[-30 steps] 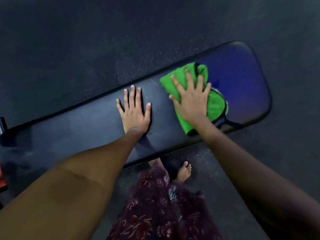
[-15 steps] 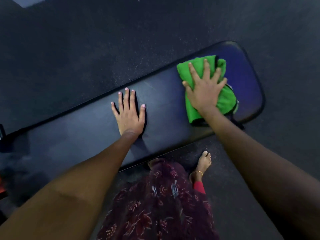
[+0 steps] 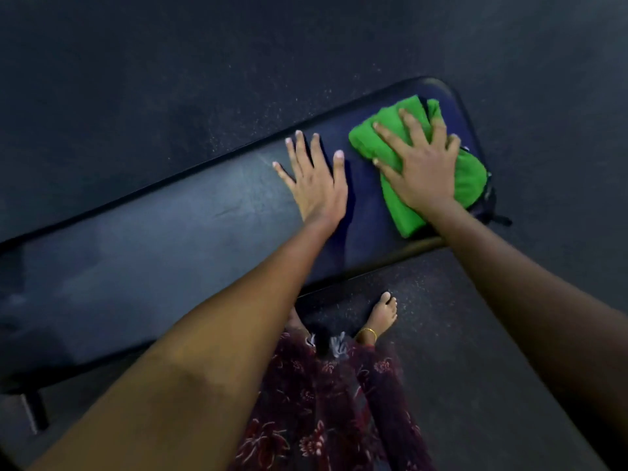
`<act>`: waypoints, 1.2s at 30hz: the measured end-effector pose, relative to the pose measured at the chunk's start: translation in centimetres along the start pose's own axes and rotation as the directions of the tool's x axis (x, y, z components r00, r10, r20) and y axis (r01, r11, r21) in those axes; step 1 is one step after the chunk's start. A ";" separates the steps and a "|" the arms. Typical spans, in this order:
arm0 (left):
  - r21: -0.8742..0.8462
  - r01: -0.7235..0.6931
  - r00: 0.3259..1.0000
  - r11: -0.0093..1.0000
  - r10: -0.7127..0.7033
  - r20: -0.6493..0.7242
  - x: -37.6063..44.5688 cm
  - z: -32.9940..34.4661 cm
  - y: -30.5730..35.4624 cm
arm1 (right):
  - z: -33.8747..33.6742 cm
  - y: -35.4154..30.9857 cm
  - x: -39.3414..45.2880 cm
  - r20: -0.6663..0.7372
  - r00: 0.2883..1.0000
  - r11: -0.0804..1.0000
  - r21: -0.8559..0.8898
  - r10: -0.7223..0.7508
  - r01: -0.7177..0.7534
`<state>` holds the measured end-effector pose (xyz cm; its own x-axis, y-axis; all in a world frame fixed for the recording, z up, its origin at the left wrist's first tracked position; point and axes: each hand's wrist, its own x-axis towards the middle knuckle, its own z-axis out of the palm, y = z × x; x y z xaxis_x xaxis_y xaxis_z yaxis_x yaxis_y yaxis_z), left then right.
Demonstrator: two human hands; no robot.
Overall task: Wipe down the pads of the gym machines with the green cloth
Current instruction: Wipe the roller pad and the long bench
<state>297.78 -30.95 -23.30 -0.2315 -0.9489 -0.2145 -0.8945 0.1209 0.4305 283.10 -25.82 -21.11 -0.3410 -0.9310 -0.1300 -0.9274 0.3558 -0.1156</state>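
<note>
Green cloth (image 3: 472,180), folded into a thick wad, lay at the right end of the bench pad (image 3: 163,239), reaching from near the far edge to the near edge. The right hand (image 3: 419,168) pressed down on it with fingers spread and nearly straight; this grip was not clenched, the palm bearing flat on the fabric, evidently so that the whole fold stayed in contact with the vinyl during the wipe. The left hand (image 3: 314,180) rested flat on the bare pad just beside the cloth, fingers splayed and grasping nothing, judged to be a brace taking the person's weight while leaning over. The pad was dark, padded and long, running off toward the left, with a black strap or bracket showing beyond its right end. The person stood at the near edge on the dark speckled floor (image 3: 475,334), one bare foot (image 3: 384,312) visible. The stretch of pad to the left showed dull smears; whether it was already wiped could not be told.
</note>
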 end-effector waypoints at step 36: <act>0.198 0.079 0.991 0.977 -0.056 -0.122 -0.2 2.0 1.0 | -0.8 0.7 1.7 0.081 0.997 0.999 0.053 0.002 -0.007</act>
<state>296.19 -30.12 -24.56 -0.1330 -0.9825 -0.1300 -0.9680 0.1006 0.2297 281.76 -27.19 -20.59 -0.3296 -0.9205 -0.2097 -0.9156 0.3658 -0.1666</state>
